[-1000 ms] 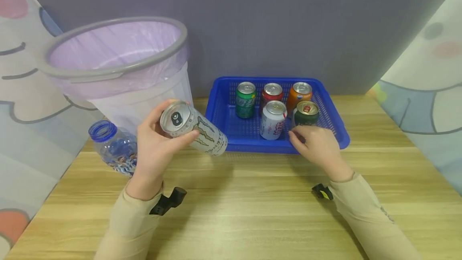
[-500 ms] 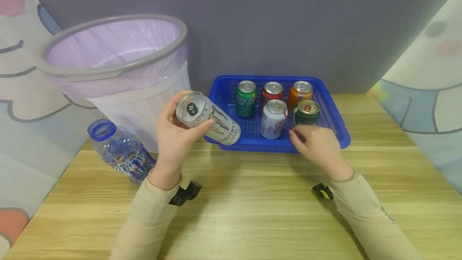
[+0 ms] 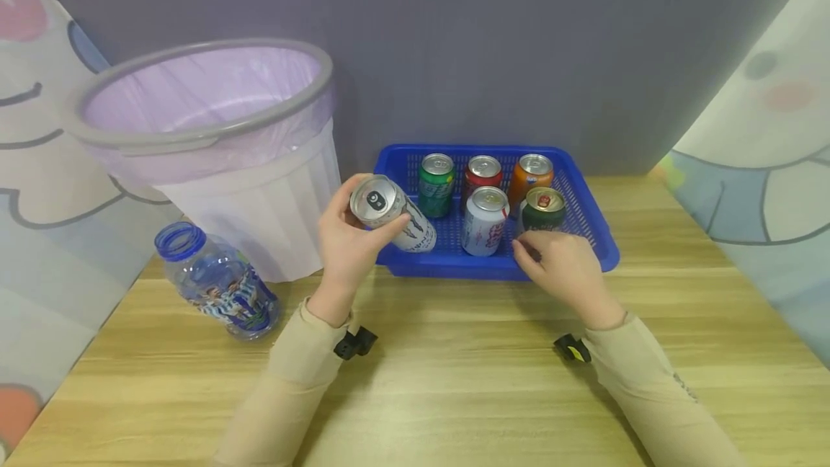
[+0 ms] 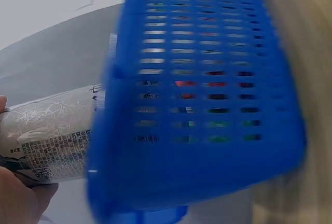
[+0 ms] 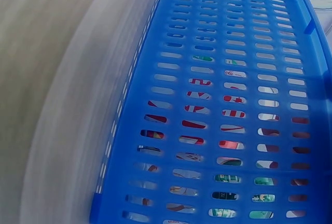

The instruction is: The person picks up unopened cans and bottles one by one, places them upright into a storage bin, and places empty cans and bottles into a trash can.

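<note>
My left hand (image 3: 350, 243) grips a tall white-and-grey Monster can (image 3: 405, 225), tilted with its top toward me, over the front left corner of the blue plastic basket (image 3: 447, 270). The left wrist view shows the can (image 4: 57, 136) partly behind the basket's side. Upright inside the basket are a green can (image 3: 436, 189), a red can (image 3: 481, 175), an orange can (image 3: 528, 180), a white can (image 3: 485, 225) and a dark green can (image 3: 542, 216). My right hand (image 3: 560, 269), fingers bent, is at the front right rim before the dark green can; its grip is hidden.
A tall white bin (image 3: 272, 215) with a purple liner and grey rim stands at the left. In front of it a clear bottle (image 3: 220, 283) with a blue neck stands on the wooden table (image 3: 454, 380). A grey panel (image 3: 493, 49) rises behind the basket.
My left hand has carried the Monster can rightward from beside the bin to the basket's front left corner, uncovering more of the bottle. My right hand has stayed at the basket's front right.
</note>
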### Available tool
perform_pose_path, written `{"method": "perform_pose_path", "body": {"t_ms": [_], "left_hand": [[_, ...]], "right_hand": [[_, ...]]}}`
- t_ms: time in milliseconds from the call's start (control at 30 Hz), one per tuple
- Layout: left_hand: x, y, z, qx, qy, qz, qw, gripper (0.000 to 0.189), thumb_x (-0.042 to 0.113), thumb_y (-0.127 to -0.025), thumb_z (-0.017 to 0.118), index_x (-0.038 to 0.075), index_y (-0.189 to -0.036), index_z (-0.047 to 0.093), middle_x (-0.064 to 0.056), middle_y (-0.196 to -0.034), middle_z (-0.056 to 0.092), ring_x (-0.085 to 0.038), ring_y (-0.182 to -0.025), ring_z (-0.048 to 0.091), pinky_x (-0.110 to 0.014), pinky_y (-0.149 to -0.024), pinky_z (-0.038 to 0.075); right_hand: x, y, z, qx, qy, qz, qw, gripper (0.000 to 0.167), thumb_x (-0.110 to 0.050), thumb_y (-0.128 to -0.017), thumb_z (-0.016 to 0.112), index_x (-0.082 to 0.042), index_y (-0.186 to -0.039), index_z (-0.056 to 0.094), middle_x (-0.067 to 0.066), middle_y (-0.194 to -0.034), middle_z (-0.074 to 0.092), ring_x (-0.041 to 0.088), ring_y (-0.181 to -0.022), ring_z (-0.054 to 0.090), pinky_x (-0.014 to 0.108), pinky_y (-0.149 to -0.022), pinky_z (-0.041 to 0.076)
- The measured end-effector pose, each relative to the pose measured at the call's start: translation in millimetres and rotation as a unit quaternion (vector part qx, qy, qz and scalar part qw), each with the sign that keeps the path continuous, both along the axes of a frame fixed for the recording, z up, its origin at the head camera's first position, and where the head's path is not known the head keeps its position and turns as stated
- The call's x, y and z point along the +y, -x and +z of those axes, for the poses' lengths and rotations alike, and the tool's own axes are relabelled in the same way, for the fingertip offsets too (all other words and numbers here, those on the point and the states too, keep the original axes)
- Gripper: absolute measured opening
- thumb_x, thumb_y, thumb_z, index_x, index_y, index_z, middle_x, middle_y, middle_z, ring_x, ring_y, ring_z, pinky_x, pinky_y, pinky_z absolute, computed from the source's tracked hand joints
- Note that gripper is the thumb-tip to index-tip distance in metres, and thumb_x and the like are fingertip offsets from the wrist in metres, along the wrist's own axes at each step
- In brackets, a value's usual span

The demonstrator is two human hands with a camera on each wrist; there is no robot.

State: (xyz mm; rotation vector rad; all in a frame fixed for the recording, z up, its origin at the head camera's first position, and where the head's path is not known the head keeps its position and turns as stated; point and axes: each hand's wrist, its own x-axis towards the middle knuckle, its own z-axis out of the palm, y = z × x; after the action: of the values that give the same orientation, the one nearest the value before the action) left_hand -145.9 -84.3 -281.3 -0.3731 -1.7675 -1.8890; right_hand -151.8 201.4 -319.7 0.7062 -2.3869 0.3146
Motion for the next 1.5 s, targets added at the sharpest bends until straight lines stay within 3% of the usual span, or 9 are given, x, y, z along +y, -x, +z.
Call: {"method": "perform_pose_path", "body": {"t_ms": [133, 333, 567, 867, 1167, 1500], "left_hand": [[1.0, 6.3, -9.1, -0.02, 0.012, 0.003, 0.9997, 0.062, -0.01, -0.062, 0.08, -0.003, -0.119, 0.056, -0.013, -0.111, 0.062, -0.011, -0.093, 0.062, -0.024, -0.078, 0.054], [3.1, 12.0, -13.0, -0.037, 0.024, 0.006, 0.999, 0.061, -0.008, -0.063, 0.081, -0.002, -0.119, 0.057, -0.014, -0.112, 0.062, -0.014, -0.094, 0.061, -0.024, -0.078, 0.054], [10.1, 22.7, -13.6, -0.038, 0.064, 0.001, 0.9972, 0.06, -0.004, -0.063, 0.082, -0.002, -0.118, 0.057, -0.016, -0.111, 0.062, -0.02, -0.096, 0.06, -0.026, -0.08, 0.053], [17.0, 40.0, -17.5, -0.069, 0.112, -0.002, 0.9914, 0.059, 0.005, -0.066, 0.083, 0.0, -0.119, 0.057, -0.014, -0.112, 0.063, -0.021, -0.099, 0.061, -0.034, -0.085, 0.053], [26.5, 47.2, -16.1, -0.061, 0.145, -0.003, 0.9876, 0.059, 0.008, -0.067, 0.084, 0.0, -0.118, 0.057, -0.013, -0.111, 0.063, -0.022, -0.099, 0.062, -0.035, -0.084, 0.054], [36.1, 56.5, -13.2, -0.096, 0.189, -0.002, 0.9773, 0.063, 0.012, -0.069, 0.083, 0.002, -0.123, 0.054, -0.012, -0.115, 0.062, -0.022, -0.102, 0.061, -0.035, -0.086, 0.053]], "right_hand": [[-0.9, 0.5, -1.0, 0.002, 0.002, 0.0, 1.0, 0.026, -0.018, -0.082, 0.062, -0.016, -0.06, 0.049, -0.004, -0.052, 0.047, 0.011, -0.044, 0.041, 0.029, -0.039, 0.031], [-1.4, 1.2, -0.1, 0.006, 0.002, 0.004, 1.0, 0.026, -0.018, -0.082, 0.062, -0.016, -0.06, 0.049, -0.005, -0.052, 0.047, 0.011, -0.044, 0.042, 0.029, -0.04, 0.032], [-1.3, 1.8, 0.1, 0.01, 0.003, 0.006, 0.9999, 0.027, -0.018, -0.082, 0.061, -0.016, -0.059, 0.047, -0.005, -0.052, 0.046, 0.011, -0.044, 0.041, 0.03, -0.039, 0.031], [-0.7, 2.9, -1.1, 0.015, 0.001, 0.007, 0.9999, 0.028, -0.019, -0.082, 0.06, -0.016, -0.058, 0.046, -0.005, -0.05, 0.044, 0.011, -0.043, 0.04, 0.028, -0.039, 0.029], [-0.4, 2.5, -0.9, 0.017, 0.004, 0.007, 0.9998, 0.027, -0.017, -0.081, 0.061, -0.016, -0.058, 0.048, -0.005, -0.051, 0.046, 0.01, -0.043, 0.04, 0.028, -0.039, 0.029], [0.9, 3.2, -3.3, 0.011, 0.006, 0.004, 0.9999, 0.026, -0.019, -0.082, 0.059, -0.015, -0.059, 0.048, -0.003, -0.052, 0.047, 0.012, -0.043, 0.041, 0.029, -0.039, 0.031]]}}
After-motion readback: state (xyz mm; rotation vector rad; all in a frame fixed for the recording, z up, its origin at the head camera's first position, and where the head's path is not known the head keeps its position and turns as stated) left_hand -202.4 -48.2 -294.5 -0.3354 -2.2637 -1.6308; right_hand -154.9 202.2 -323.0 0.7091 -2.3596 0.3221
